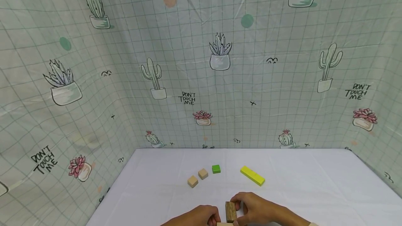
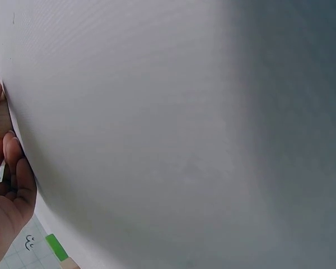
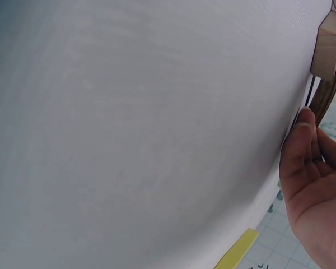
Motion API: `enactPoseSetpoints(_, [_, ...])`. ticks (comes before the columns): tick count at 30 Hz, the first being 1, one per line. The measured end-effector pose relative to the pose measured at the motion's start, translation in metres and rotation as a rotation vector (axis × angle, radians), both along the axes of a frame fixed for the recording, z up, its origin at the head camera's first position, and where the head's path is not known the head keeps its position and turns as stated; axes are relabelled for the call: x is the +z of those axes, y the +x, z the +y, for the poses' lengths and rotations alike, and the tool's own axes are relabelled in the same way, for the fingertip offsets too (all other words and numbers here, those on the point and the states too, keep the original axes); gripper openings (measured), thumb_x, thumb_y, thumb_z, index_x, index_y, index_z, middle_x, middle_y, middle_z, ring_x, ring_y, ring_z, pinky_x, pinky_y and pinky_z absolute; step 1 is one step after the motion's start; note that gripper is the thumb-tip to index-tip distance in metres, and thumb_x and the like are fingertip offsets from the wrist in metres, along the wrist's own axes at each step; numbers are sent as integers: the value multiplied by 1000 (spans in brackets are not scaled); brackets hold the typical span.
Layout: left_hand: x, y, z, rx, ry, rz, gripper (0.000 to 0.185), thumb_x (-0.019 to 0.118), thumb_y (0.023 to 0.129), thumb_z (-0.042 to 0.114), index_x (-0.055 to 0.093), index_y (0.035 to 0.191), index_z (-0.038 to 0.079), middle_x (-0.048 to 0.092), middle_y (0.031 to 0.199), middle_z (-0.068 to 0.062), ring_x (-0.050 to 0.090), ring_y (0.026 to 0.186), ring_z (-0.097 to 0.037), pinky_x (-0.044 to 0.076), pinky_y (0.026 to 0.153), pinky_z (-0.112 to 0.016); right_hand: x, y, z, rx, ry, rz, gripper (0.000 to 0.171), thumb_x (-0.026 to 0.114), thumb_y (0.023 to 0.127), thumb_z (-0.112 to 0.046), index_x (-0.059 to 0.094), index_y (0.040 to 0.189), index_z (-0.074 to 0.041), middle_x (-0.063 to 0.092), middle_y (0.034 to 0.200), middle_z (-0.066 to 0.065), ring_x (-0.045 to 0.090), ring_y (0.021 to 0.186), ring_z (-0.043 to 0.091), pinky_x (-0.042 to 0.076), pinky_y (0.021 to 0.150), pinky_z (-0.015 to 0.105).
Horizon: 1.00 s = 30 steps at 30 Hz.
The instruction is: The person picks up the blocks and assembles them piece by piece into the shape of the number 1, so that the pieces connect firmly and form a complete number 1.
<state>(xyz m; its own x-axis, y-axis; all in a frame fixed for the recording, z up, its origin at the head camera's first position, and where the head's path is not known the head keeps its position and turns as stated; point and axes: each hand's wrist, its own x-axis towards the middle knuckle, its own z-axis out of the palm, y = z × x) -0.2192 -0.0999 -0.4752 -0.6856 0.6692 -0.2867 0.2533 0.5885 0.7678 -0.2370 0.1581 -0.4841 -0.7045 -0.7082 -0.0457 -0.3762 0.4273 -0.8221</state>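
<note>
At the bottom edge of the head view, my right hand (image 1: 255,209) grips a dark brown wooden block (image 1: 231,212), its fingers at the far end and its thumb near the close end. A pale wooden block (image 1: 224,224) lies across the near end of the brown one, mostly cut off by the frame. My left hand (image 1: 202,215) pinches this pale block at its left side, fingers curled. The right wrist view shows the pale block (image 3: 329,47) against the brown block (image 3: 326,98), above my right hand (image 3: 319,179). My left hand (image 2: 14,196) is partly cropped in its wrist view.
Beyond the hands, two small pale wooden cubes, one nearer (image 1: 193,181) and one farther (image 1: 203,173), lie by a green block (image 1: 216,169). A long yellow block (image 1: 252,175) lies to their right on the white table (image 1: 150,191). A patterned curtain (image 1: 188,79) hangs behind.
</note>
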Motion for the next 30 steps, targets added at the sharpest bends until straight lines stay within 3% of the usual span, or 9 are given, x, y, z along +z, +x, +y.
enactPoseSetpoints(6, [2,4,2,35,28,1,14,76,83,-3,65,87,5,55,70,8,51,64,0,48,65,-16,1,2,-1,-15,-17,-22,53,82,83,-24,61,123,3,59,92,-5,53,68,0,46,57,18])
enactPoseSetpoints(11, [0,2,2,16,1,17,13,76,84,-1,64,87,5,55,70,10,51,65,0,48,66,-16,-4,-3,4,48,6,46,57,78,87,-36,60,124,3,58,94,-10,53,70,-3,47,57,18])
enactPoseSetpoints(18, [-25,-10,-3,-11,56,9,14,78,84,4,65,89,7,56,71,11,52,65,1,48,65,-16,0,1,0,-8,-13,-8,49,82,82,-24,63,120,0,58,91,-6,54,68,-1,47,57,18])
enactPoseSetpoints(20, [-27,-11,-4,-10,56,8,14,77,84,4,65,89,8,56,71,11,52,64,1,48,65,-16,2,3,-1,-20,-5,-11,47,82,82,-20,63,120,-1,58,91,-6,53,68,-1,46,57,18])
enactPoseSetpoints(25, [-8,-3,0,7,27,8,13,76,85,2,64,88,6,56,71,9,51,64,0,48,65,-17,4,3,-2,-33,10,-7,45,82,81,-18,63,120,-3,58,90,-6,53,68,-1,46,58,17])
enactPoseSetpoints(30, [2,1,0,-10,6,20,11,75,88,5,64,90,4,55,72,12,51,66,2,48,66,-16,2,3,-2,-24,3,-6,46,82,82,-20,63,120,-1,58,91,-6,54,68,-1,48,59,18])
